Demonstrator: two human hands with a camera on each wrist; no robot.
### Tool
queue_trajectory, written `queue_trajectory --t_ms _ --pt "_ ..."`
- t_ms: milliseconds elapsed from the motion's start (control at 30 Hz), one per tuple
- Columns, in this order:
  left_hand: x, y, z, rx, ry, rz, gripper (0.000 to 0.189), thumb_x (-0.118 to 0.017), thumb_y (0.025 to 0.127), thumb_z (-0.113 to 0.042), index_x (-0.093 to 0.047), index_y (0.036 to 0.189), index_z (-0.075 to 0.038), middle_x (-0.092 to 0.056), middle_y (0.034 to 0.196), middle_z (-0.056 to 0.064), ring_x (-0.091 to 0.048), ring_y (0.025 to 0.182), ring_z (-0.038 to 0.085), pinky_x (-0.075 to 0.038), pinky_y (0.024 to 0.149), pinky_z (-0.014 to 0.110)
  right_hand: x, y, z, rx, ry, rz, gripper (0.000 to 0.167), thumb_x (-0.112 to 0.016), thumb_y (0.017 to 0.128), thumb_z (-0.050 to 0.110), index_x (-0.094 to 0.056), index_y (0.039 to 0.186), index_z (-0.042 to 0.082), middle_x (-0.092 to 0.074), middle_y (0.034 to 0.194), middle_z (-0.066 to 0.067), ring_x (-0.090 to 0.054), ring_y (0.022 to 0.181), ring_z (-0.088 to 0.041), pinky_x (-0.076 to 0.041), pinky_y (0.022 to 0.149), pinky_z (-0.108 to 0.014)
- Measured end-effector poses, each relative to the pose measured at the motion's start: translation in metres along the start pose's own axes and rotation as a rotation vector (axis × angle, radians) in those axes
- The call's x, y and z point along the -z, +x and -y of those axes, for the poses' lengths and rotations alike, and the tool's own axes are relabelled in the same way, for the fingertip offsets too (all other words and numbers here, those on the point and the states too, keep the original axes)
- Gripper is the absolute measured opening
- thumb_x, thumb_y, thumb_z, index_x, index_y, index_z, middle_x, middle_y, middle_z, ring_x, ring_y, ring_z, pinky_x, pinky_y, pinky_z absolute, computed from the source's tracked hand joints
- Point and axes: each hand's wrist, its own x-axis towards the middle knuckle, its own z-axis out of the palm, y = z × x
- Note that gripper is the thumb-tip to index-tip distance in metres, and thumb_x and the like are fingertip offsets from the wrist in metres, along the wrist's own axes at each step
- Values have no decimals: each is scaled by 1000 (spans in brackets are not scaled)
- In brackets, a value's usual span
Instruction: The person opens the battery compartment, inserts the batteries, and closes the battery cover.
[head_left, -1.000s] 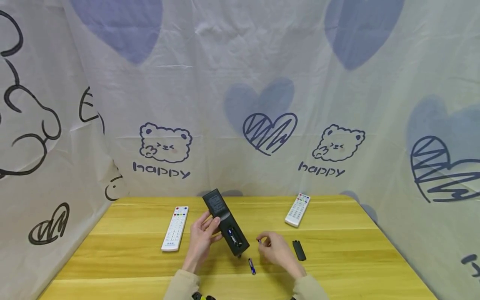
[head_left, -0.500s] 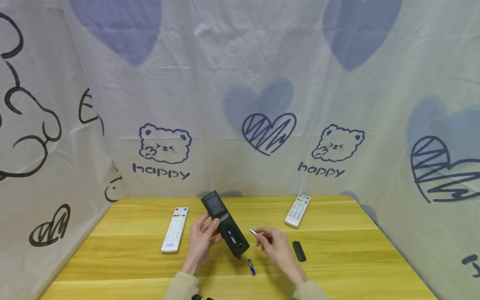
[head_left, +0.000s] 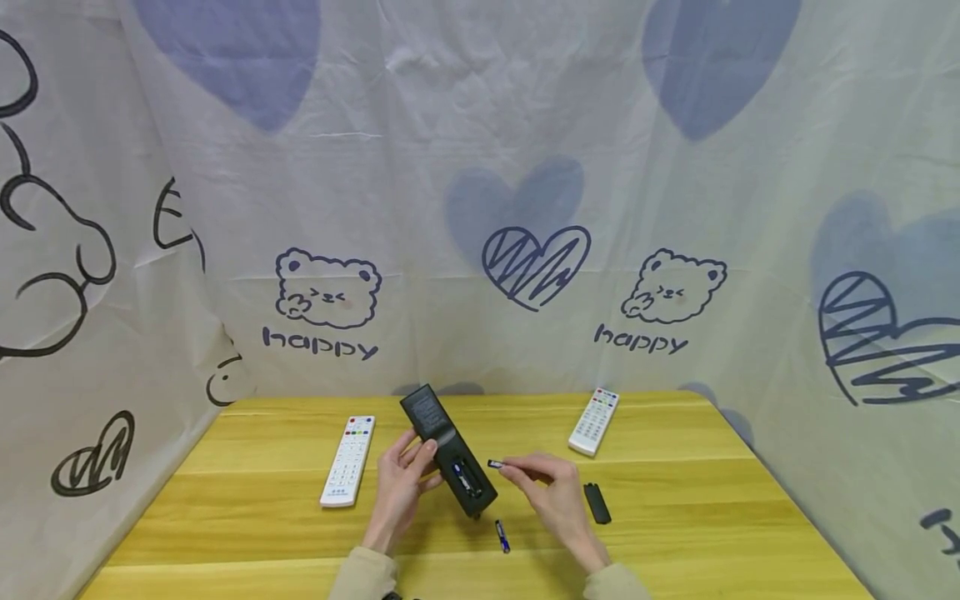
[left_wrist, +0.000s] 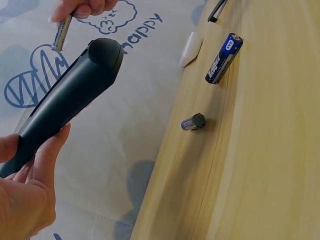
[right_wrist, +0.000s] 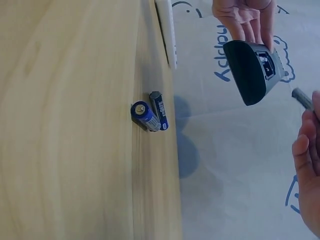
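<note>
Towards the table's far edge, we see the left hand gripping the black remote, the right hand pinching a battery; wrist views clearly show two loose batteries, the head view one.

From my station I have L hand gripping, thumb opp. fingers; R hand nearby, thumb + fingertips pinching, aimed inward. Both wrists slant twd each other.
</note>
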Motion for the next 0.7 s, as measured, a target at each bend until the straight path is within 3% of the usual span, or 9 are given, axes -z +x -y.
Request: queue_trajectory --t_ms 333,700 --pt "-2 0 2 13 -13 -7 52 -57 102 -7 -39 149 5 -74 119 14 -74 82 9 -64 70 25 0 -1 -2 145 99 44 12 -76 82 -8 -77 93 -4 -74 81 -17 -65 74 2 -59 61 -18" --pt "-3 1 6 1 -36 -4 52 -56 101 -5 -38 148 8 -76 109 7 -74 79 9 -64 69 25 1 -1 4 -22 51 170 16 -70 93 4 -76 105 -5 -74 95 -16 -65 86 0 -63 77 -23"
